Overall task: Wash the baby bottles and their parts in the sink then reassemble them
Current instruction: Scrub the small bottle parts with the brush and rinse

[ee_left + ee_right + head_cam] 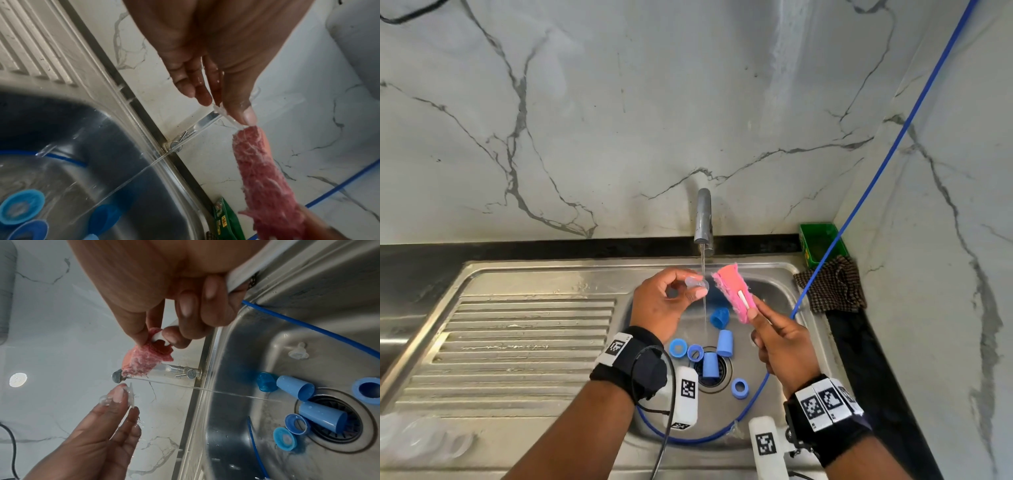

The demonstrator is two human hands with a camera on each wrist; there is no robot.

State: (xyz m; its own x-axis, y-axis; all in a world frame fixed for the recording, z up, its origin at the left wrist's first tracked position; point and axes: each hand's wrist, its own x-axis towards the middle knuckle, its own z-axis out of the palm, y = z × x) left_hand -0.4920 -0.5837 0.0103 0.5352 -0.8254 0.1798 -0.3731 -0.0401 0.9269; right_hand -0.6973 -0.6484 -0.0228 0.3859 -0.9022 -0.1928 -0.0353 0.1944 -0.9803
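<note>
the clear soft silicone teat (pixel 697 283) sits pinched between my left hand's (pixel 666 303) thumb and fingertips, at the tap's thin stream over the steel sink (pixel 763 404). my right hand (pixel 779 342) grips the pink sponge brush (pixel 732 291), head beside it. rinsing step, i judge; next, scrub the teat's inside gently.

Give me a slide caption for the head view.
Left hand rinses a clear teat under the tap; right hand holds a pink brush.
</note>
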